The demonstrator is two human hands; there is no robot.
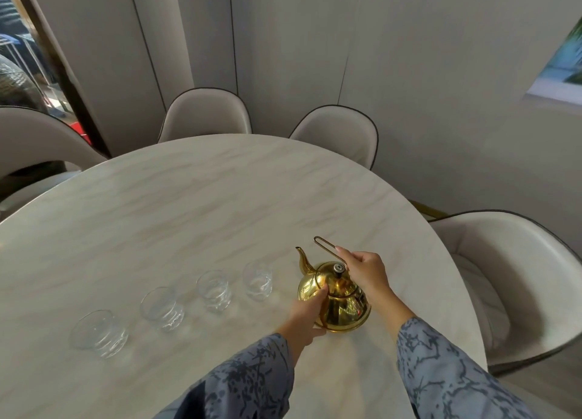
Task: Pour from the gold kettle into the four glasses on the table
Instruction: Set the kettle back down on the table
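The gold kettle point(340, 299) stands on the marble table point(195, 204) at the right, its spout pointing up and left. My right hand point(365, 270) pinches the thin wire handle point(324, 245), which is raised above the lid. My left hand point(307, 311) rests against the kettle's left side. Several clear glasses stand in a diagonal row to the left: one nearest the kettle point(257, 280), then another point(214, 290), a third point(162, 308), and the farthest at the left point(99, 333). They look empty.
Pale upholstered chairs ring the round table: two at the far edge point(204, 113) point(338, 132), one at the right point(510, 277), one at the far left point(34, 141). A panelled wall stands behind them.
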